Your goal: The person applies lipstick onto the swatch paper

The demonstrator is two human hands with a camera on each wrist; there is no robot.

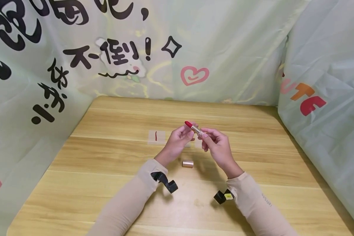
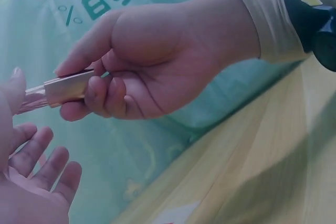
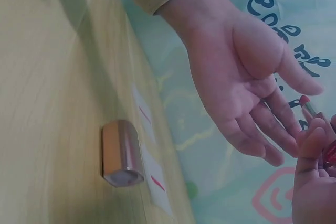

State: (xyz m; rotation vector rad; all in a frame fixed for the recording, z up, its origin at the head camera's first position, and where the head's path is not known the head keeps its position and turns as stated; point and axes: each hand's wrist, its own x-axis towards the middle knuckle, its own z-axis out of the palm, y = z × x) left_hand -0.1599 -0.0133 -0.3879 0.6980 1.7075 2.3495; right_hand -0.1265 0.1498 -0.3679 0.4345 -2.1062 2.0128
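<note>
My right hand (image 1: 219,147) pinches a lipstick (image 1: 195,128) by its base, above the table. The red bullet tilts up and to the left. In the left wrist view, the right thumb and fingers grip the metallic tube (image 2: 67,87). My left hand (image 1: 176,141) is beside the lipstick's upper end, its palm turned toward it. Seen from the right wrist, the left fingers (image 3: 268,124) are loosely extended and the thumb is near the red tip. Whether they touch the lipstick I cannot tell. Below the hands, a rose-gold cap (image 1: 187,164) lies on its side.
A pale slip (image 1: 156,137) with a red stroke lies left of the hands. Others are partly hidden behind them; one marked slip (image 3: 157,182) shows beside the cap in the right wrist view. Printed cloth (image 1: 224,49) surrounds the wooden table (image 1: 106,164) at the back and sides.
</note>
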